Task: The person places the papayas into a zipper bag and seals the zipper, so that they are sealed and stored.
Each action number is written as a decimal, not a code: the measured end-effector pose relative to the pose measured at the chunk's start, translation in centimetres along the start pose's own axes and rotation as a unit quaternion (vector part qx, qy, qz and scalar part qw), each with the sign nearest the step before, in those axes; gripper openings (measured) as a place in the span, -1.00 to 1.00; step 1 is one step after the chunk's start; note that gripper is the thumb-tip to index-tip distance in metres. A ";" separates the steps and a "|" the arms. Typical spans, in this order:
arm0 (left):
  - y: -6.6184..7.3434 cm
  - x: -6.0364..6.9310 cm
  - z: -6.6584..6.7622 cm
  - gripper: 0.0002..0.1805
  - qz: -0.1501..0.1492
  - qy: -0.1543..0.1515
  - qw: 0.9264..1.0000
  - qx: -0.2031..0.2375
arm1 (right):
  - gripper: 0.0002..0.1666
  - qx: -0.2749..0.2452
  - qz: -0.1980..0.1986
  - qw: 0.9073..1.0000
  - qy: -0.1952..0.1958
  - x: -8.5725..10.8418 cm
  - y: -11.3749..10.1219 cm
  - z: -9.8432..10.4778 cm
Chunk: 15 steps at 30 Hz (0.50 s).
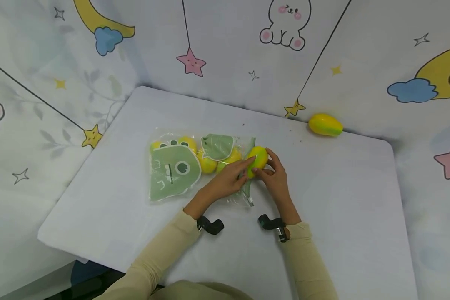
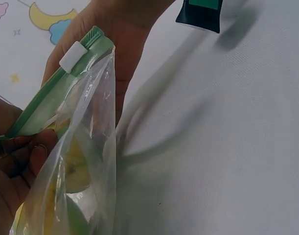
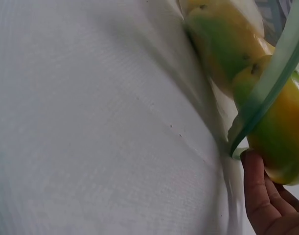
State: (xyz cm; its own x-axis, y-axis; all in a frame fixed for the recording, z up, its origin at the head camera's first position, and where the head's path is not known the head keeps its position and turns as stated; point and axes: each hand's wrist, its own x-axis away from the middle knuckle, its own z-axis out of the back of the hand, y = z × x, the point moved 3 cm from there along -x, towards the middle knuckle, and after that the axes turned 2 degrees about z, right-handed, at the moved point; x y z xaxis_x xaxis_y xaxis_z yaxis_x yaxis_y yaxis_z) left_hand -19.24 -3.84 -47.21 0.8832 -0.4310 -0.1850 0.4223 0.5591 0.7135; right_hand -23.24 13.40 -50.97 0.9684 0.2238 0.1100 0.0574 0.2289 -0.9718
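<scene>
A clear zip bag (image 1: 176, 173) with a green cartoon print lies on the table, several yellow-green mangoes (image 1: 208, 165) inside it. My left hand (image 1: 228, 180) grips the bag at its mouth, by the green zip strip (image 2: 41, 100); a white slider (image 2: 73, 57) sits near the strip's end. At that mouth my right hand (image 1: 276, 177) holds another mango (image 1: 261, 156), partly behind the strip in the right wrist view. The right fingers (image 3: 257, 188) touch its lower end. Another mango (image 1: 325, 125) lies apart at the table's back edge.
The white table (image 1: 341, 200) has a raised back edge against a printed cloth wall (image 1: 225, 54). A black wrist camera (image 1: 211, 226) is on the left wrist, and another wrist camera (image 1: 271, 223) is on the right.
</scene>
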 end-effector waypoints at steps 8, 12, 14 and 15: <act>0.2 -0.1 -0.1 -0.39 -0.015 -0.012 1.000 -0.011 | -0.12 0.012 -0.039 0.999 -0.006 0.1 -0.3 -0.5; 0.2 -0.1 -0.2 -0.42 -0.038 -0.016 0.999 -0.010 | -0.21 0.021 -0.017 1.000 -0.013 0.1 0.1 -0.7; 0.3 -0.2 -0.2 -0.43 -0.052 -0.014 0.999 -0.005 | -0.24 0.023 -0.008 1.000 -0.017 0.2 0.3 -1.0; 0.3 -0.2 -0.1 -0.43 -0.058 -0.013 0.998 -0.001 | -0.25 0.025 -0.003 1.000 -0.016 0.3 0.3 -1.1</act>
State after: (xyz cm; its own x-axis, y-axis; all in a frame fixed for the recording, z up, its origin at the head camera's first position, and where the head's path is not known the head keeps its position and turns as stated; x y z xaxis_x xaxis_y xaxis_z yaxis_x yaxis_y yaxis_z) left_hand -19.24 -3.46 -47.02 0.8232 -0.5105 -0.2485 0.5214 0.5067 0.6866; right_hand -22.70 12.48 -51.50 0.9599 0.2514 0.1237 0.0508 0.2781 -0.9592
